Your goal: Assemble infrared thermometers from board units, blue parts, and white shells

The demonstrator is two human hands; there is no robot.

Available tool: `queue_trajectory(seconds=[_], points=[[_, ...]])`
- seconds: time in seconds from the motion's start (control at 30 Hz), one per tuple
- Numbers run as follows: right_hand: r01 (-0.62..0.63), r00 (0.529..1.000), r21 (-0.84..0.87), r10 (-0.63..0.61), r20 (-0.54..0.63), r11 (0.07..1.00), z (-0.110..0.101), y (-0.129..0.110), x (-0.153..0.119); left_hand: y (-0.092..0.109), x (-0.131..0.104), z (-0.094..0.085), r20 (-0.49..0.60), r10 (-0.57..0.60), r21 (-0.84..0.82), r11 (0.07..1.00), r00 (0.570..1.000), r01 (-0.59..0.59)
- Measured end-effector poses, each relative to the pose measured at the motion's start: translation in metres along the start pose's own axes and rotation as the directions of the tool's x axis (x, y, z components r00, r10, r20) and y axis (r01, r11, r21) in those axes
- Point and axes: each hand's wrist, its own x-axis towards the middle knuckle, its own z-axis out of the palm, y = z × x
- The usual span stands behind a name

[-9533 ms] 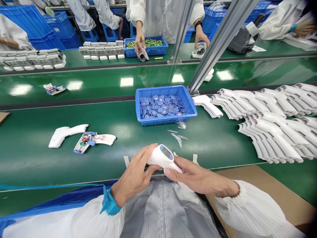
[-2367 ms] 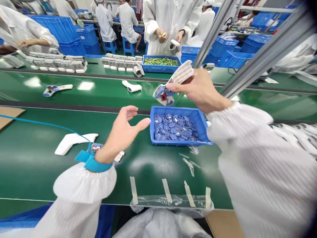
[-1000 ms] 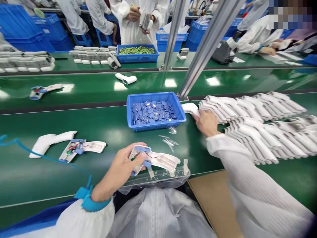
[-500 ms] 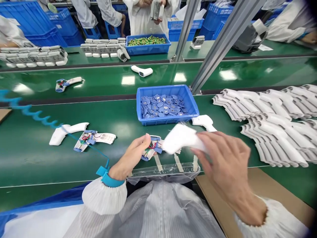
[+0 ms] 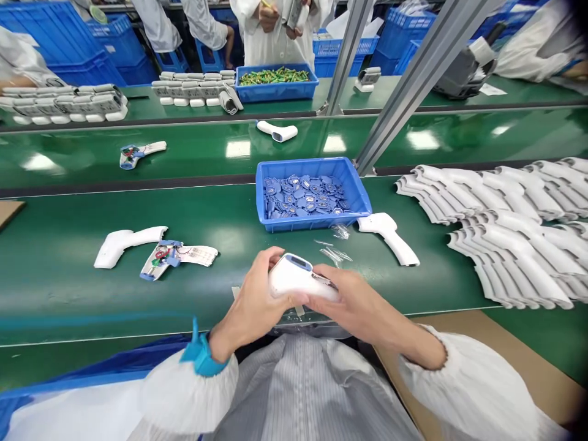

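Note:
A white infrared thermometer (image 5: 294, 278) with a blue-rimmed display is held between both hands above the near edge of the green bench. Around its head end closes my left hand (image 5: 252, 303), which wears a blue wrist strap (image 5: 205, 355). My right hand (image 5: 356, 303) grips the handle end, where a narrow gap shows along the seam. To the left lie an open half housing (image 5: 177, 257) with wires and blue parts, and a white half shell (image 5: 128, 242). Another white shell (image 5: 390, 236) rests right of the hands.
A blue bin (image 5: 315, 223) of small blue parts stands ahead. Clear thin strips (image 5: 335, 252) lie before it. White shells (image 5: 509, 239) are stacked at right. A metal post (image 5: 408, 92) slants over the bench. The conveyor (image 5: 197, 150) carries two thermometers; a co-worker (image 5: 275, 37) stands beyond.
The white shell in my right hand has come down over the wired half in my left, and both hands now hold them together. The thermometers on the conveyor have shifted right.

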Motion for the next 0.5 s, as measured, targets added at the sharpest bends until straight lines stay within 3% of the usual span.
queue_trajectory(seconds=[0.1, 0.17, 0.33, 0.5], points=[[-0.049, 0.995, 0.335, 0.015, 0.102, 0.941, -0.004, 0.000, -0.007, -0.006, -0.012, 0.001, -0.108, 0.072, 0.214, 0.976, 0.992, -0.047], [-0.073, 0.989, 0.436, 0.009, 0.147, 0.897, -0.001, 0.001, -0.012, -0.012, -0.017, 0.000, -0.112, 0.121, 0.250, 0.964, 0.986, -0.089], [-0.136, 0.981, 0.401, 0.068, 0.180, 0.906, 0.010, -0.003, -0.017, -0.023, -0.022, 0.000, -0.112, 0.075, 0.088, 0.994, 0.991, -0.065], [-0.107, 0.990, 0.336, 0.067, 0.128, 0.936, 0.016, -0.011, -0.020, -0.023, -0.021, -0.001, -0.117, 0.113, 0.147, 0.984, 0.987, -0.096]])
